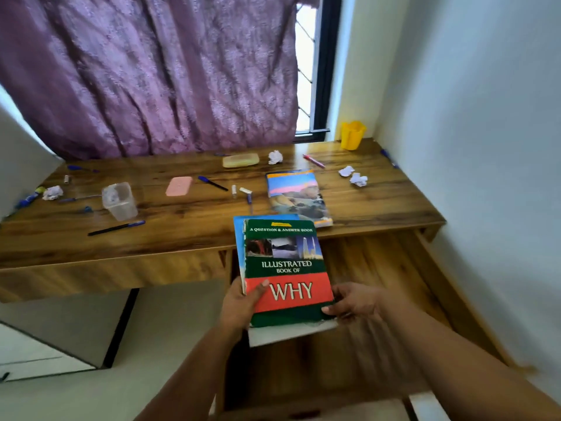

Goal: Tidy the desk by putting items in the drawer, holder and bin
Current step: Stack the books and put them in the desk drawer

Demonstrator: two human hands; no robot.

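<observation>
Both hands hold a stack of books over the open wooden drawer (379, 268). The top one is a green and red "Illustrated Book of WHY" (285, 265), with a blue book (239, 238) under it. My left hand (243, 302) grips the stack's left edge, thumb on the cover. My right hand (352, 302) grips its lower right corner. Another book (297, 196) lies on the desk (182, 235) behind. A yellow holder (352, 135) stands at the back right corner. Pens (117, 227) and crumpled paper balls (275, 157) lie scattered on the desk.
A clear plastic cup (120, 202), a pink eraser-like case (179, 185) and a yellow case (240, 161) sit on the desk. Small batteries (233, 191) lie mid-desk. A purple curtain (151, 74) hangs behind. The white wall (485, 147) closes the right side.
</observation>
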